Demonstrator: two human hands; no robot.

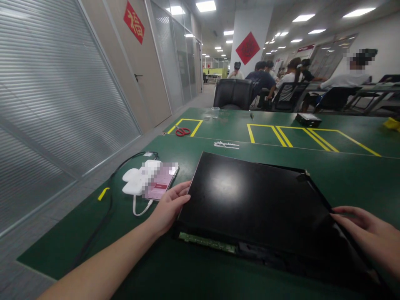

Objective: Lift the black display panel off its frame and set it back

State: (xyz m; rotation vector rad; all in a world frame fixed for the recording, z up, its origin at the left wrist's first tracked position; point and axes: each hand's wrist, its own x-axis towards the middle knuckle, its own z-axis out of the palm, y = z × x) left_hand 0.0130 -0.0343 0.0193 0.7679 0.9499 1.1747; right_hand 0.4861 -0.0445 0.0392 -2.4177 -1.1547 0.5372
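Hands (170, 208) gripping black panel (250, 200) by opposite sides — phone (161, 183) near left.

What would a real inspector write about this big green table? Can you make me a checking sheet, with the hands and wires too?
Surface: green table, marked with yellow tape
Things in hand: dark flat panel, with a green circuit strip along its near edge
Clutter: red-handled scissors, clear cup, white scraps, black box, phone beside a white object
Grippers: no robot ones; left hand holds the panel's left edge, right hand its right edge
Cables: black one at the left; short white one by the phone
Spills: nothing seen for certain
Surroundings: people sitting beyond the table; door and blinds on the left
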